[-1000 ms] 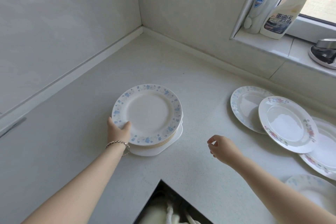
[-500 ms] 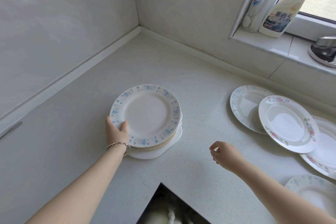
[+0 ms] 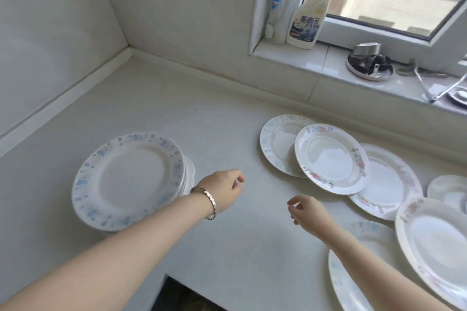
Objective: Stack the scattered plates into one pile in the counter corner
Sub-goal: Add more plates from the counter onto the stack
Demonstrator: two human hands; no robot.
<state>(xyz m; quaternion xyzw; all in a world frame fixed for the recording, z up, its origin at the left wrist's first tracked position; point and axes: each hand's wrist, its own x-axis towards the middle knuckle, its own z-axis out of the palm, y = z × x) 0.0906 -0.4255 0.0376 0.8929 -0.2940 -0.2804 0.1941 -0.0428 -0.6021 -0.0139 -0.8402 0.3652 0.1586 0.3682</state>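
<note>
Left hand [image 3: 225, 190] has let go of the blue-flowered white china plate stack [image 3: 129, 179], now reaching right; both grips empty, loosely curled. Pink-flowered white china plate [image 3: 331, 159] lies overlapping others on the table [image 3: 227, 129]; likely stiff, slippery, breakable; pinch its raised rim.

Pile [image 3: 131, 179] sits on the counter [image 3: 177, 113], loose plates [image 3: 331, 159] overlapping off to its right, both hands between them, bottles [image 3: 307, 17] on the sill behind the plates.
</note>
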